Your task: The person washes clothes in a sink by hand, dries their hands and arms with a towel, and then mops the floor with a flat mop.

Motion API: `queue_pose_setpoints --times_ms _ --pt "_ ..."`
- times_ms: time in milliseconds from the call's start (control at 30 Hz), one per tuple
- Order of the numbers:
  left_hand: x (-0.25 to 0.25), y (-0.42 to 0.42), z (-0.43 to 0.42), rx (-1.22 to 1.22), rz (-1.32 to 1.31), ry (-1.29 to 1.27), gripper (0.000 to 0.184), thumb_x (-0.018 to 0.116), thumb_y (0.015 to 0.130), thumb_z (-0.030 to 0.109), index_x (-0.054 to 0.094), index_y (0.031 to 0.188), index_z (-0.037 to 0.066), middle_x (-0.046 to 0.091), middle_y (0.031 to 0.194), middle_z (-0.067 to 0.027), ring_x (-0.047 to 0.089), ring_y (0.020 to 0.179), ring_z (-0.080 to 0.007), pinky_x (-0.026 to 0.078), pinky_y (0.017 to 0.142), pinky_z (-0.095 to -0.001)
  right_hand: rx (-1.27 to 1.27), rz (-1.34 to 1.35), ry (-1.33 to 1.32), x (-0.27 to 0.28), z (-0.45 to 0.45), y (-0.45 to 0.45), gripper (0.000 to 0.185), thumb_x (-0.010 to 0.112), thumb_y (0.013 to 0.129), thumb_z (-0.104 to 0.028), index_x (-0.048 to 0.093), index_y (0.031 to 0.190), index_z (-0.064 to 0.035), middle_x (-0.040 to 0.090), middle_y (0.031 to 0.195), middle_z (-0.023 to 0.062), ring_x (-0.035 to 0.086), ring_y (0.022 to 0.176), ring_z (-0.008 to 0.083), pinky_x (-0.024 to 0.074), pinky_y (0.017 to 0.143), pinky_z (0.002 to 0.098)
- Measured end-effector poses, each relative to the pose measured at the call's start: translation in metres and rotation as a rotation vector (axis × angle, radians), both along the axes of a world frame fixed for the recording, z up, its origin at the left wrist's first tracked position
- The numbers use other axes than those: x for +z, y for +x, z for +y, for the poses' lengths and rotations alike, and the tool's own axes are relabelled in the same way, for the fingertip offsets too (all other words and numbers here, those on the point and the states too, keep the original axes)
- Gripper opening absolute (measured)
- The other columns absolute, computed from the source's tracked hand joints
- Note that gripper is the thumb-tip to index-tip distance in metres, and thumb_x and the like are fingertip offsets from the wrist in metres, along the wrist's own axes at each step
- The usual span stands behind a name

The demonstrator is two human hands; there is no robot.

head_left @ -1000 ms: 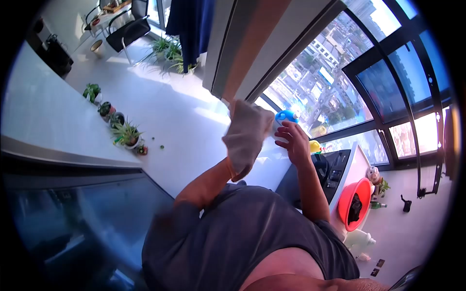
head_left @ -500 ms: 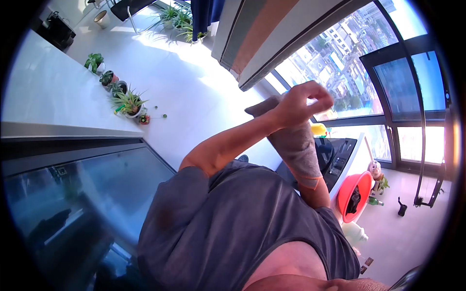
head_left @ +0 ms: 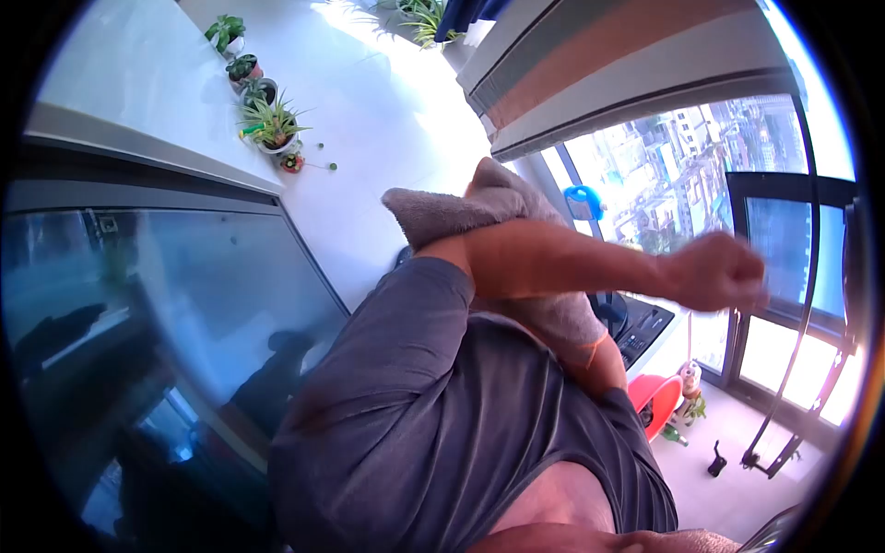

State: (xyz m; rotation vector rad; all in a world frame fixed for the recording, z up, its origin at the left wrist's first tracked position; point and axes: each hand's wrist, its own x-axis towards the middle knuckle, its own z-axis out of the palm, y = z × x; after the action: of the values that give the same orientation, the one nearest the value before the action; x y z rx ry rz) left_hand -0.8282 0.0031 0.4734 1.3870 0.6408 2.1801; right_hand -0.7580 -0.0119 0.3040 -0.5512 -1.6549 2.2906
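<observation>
My left arm stretches across to the right, and my left hand [head_left: 717,272] is curled closed near the window. It is slightly blurred, and nothing shows in it. My right hand is hidden inside a grey-brown cloth mitt [head_left: 447,214] with an orange edge, which covers my right forearm too. The mitt lies against my left arm by the elbow, with part of it passing beneath the forearm. Its tip points left. The right fingers cannot be seen.
Potted plants [head_left: 275,129] stand along a white counter [head_left: 120,101] on the left. A glass panel [head_left: 184,304] lies below it. At right are a dark appliance [head_left: 645,327], a red basin [head_left: 656,405], a green bottle [head_left: 675,435] and windows [head_left: 793,249]. A striped curtain [head_left: 627,74] hangs above.
My left hand has moved right and down, its forearm now stretched out. The mitt has shifted from near the left wrist to the left elbow. The view has turned too.
</observation>
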Motion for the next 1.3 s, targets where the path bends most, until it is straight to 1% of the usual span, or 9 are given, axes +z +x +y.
queue_pose_setpoints --times_ms 133,500,600,733,833,933,1033,1167,1300 --pt "-0.004 -0.001 -0.032 -0.223 0.306 0.169 0.034 0.067 0.086 0.029 0.063 0.062 0.005 0.06 0.058 -0.0046 0.057 0.051 -0.0156 0.043 0.05 -0.031 -0.001 -0.066 0.207 0.012 0.004 0.002 0.033 0.055 0.095 -0.021 0.056 0.123 -0.0043 0.059 0.125 0.0118 0.059 0.112 0.0204 0.0461 0.097 0.0334" --pt "-0.029 -0.032 -0.046 -0.59 -0.05 0.117 0.032 0.064 0.089 0.029 0.07 0.077 -0.001 0.069 0.07 -0.0073 0.065 0.06 -0.0128 0.051 0.056 -0.0291 -0.002 -0.108 0.627 0.045 0.013 -0.006 0.031 0.058 0.093 -0.018 0.059 0.12 -0.004 0.06 0.126 0.0114 0.06 0.112 0.0207 0.0456 0.098 0.0334" --pt "-0.067 -0.043 -0.048 -0.867 -0.223 0.149 0.027 0.063 0.091 0.025 0.067 0.09 -0.001 0.068 0.084 -0.0103 0.066 0.08 -0.0182 0.052 0.079 -0.0313 -0.021 -0.095 0.739 0.055 0.015 -0.008 0.03 0.058 0.092 -0.017 0.06 0.119 -0.0039 0.06 0.126 0.0113 0.06 0.111 0.0208 0.0454 0.098 0.0334" --pt "-0.111 -0.054 -0.075 -0.935 -0.274 0.207 0.028 0.061 0.092 0.025 0.065 0.101 -0.001 0.067 0.097 -0.0121 0.064 0.094 -0.0194 0.049 0.089 -0.0339 -0.079 -0.053 0.982 0.084 0.021 -0.015 0.029 0.059 0.092 -0.016 0.061 0.118 -0.0038 0.06 0.127 0.0112 0.06 0.111 0.0209 0.0452 0.099 0.0334" --pt "-0.16 -0.056 -0.079 -0.831 -0.341 -0.098 0.035 0.054 0.097 0.031 0.062 0.111 0.0 0.063 0.109 -0.0114 0.06 0.103 -0.0201 0.047 0.095 -0.036 -0.2 0.054 1.3 0.122 0.029 -0.016 0.028 0.06 0.091 -0.015 0.062 0.117 -0.0037 0.06 0.127 0.0111 0.061 0.111 0.021 0.045 0.099 0.0334" --pt "-0.167 -0.052 -0.082 -0.8 -0.643 -0.453 0.053 0.039 0.102 0.046 0.053 0.128 0.003 0.058 0.123 -0.0092 0.057 0.114 -0.0221 0.044 0.1 -0.0421 -0.147 0.088 1.746 0.147 0.025 -0.026 0.028 0.06 0.091 -0.015 0.063 0.116 -0.0036 0.06 0.127 0.011 0.061 0.111 0.0211 0.0449 0.099 0.0333" --pt "-0.209 -0.018 -0.042 -0.976 -1.038 -0.276 0.047 0.042 0.101 0.044 0.057 0.126 0.007 0.061 0.112 -0.0041 0.06 0.105 -0.022 0.05 0.092 -0.0373 0.277 -0.129 2.019 0.131 0.01 -0.043 0.027 0.061 0.09 -0.014 0.064 0.115 -0.0035 0.06 0.128 0.0109 0.061 0.11 0.0211 0.0447 0.099 0.0333" --pt "-0.205 -0.006 -0.041 -0.92 -1.203 -0.236 0.043 0.048 0.097 0.04 0.058 0.121 0.006 0.062 0.109 -0.0062 0.061 0.103 -0.0227 0.05 0.089 -0.0368 0.21 -0.29 1.387 0.112 0.027 -0.056 0.024 0.061 0.09 -0.011 0.065 0.112 -0.003 0.062 0.124 0.0131 0.06 0.114 0.0226 0.0471 0.096 0.0325" --pt "-0.175 -0.016 -0.055 -0.664 -1.074 -0.353 0.039 0.054 0.092 0.036 0.059 0.116 0.005 0.063 0.107 -0.0083 0.062 0.101 -0.0235 0.051 0.086 -0.0363 -0.057 0.006 0.976 0.112 0.051 -0.054 0.019 0.056 0.095 -0.01 0.064 0.109 -0.0001 0.063 0.118 0.016 0.063 0.105 0.0231 0.0508 0.091 0.0337"
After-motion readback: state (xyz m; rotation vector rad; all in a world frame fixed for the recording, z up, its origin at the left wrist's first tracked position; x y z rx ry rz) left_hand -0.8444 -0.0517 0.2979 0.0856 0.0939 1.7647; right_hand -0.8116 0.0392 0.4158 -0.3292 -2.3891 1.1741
